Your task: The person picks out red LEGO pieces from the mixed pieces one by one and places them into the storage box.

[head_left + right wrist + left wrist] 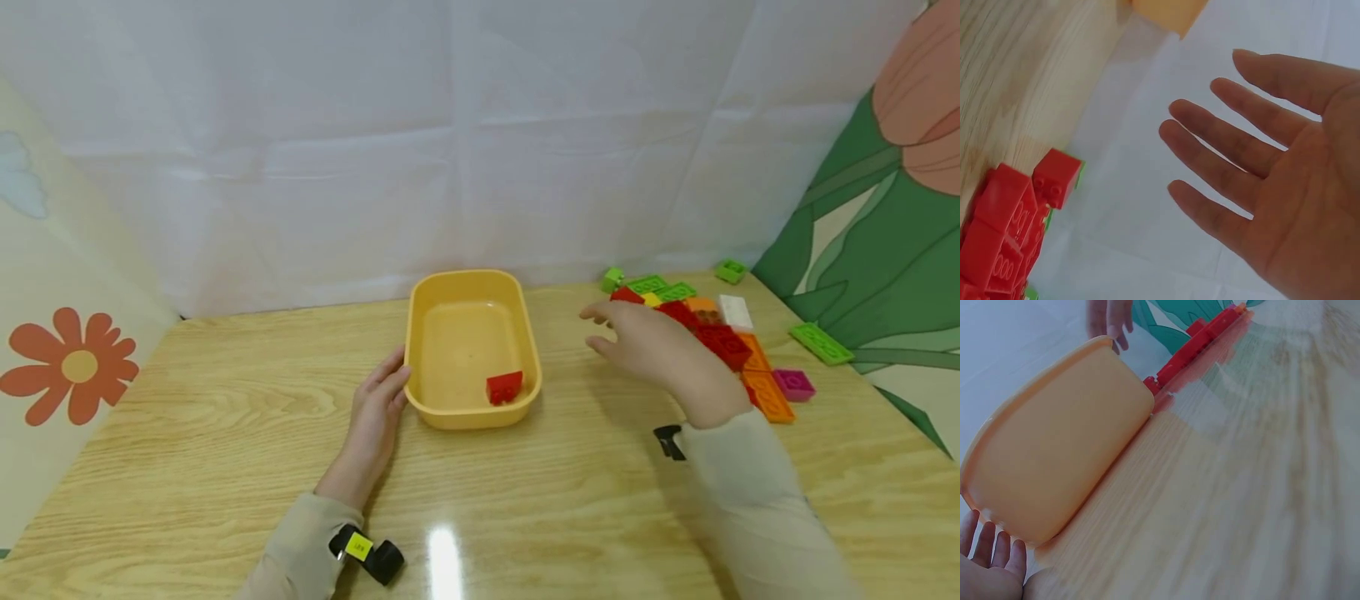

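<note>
Beige right sleeve point(765, 508) nearest. Right grip point(648, 340) spread, empty, near the toy-brick pile point(722, 346). Left grip point(373, 410) relaxed, touching yellow tub point(465, 329); one red brick point(504, 387) inside, near end. Best: left steadies, right pinches single bricks by their sides.

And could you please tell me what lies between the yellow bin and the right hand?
In the head view, that stretch is bare: only wooden tabletop shows between the yellow bin and the right hand.
</note>
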Motion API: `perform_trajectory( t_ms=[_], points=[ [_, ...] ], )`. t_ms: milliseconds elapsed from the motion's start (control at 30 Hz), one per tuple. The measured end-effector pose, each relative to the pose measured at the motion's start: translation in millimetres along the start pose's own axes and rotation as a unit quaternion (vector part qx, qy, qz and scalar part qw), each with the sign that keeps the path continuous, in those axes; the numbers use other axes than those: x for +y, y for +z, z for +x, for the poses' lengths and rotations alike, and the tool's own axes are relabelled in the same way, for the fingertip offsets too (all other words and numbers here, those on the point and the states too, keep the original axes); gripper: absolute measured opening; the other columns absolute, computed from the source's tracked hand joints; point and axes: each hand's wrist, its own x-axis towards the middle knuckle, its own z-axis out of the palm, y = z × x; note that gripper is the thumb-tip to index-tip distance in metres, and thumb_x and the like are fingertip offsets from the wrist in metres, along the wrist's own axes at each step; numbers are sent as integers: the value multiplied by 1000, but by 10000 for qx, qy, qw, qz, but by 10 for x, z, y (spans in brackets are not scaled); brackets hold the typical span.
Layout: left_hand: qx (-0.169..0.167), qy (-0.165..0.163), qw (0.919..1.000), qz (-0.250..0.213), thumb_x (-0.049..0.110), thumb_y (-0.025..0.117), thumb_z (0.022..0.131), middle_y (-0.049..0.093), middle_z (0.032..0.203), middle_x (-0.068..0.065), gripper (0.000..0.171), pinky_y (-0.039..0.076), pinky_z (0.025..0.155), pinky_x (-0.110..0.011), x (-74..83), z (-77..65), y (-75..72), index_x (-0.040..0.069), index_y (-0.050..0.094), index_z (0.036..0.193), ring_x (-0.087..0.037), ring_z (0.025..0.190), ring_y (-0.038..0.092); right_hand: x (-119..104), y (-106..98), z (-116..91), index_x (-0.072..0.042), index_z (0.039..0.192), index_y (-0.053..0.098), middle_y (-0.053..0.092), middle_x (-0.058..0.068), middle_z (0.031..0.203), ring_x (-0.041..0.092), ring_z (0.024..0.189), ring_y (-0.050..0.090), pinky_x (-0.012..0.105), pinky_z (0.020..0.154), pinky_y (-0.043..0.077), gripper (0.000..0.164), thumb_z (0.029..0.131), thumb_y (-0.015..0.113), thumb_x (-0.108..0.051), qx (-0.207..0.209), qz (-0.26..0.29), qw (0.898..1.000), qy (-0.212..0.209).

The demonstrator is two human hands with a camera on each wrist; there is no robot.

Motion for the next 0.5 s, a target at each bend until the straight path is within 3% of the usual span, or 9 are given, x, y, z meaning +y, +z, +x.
perform_trajectory(
  t_ms=[500],
  points=[
    [-7,58,10000,-54,10,46,95,39,151,-11,49,49,87,-11,-2,6,8,-1,38,142,-20,131,40,394,-56,-21,5,130,49,58,33,123,43,109,53,61,93,46,50,90,58,-23,-246,224,9992,223]
  ],
)
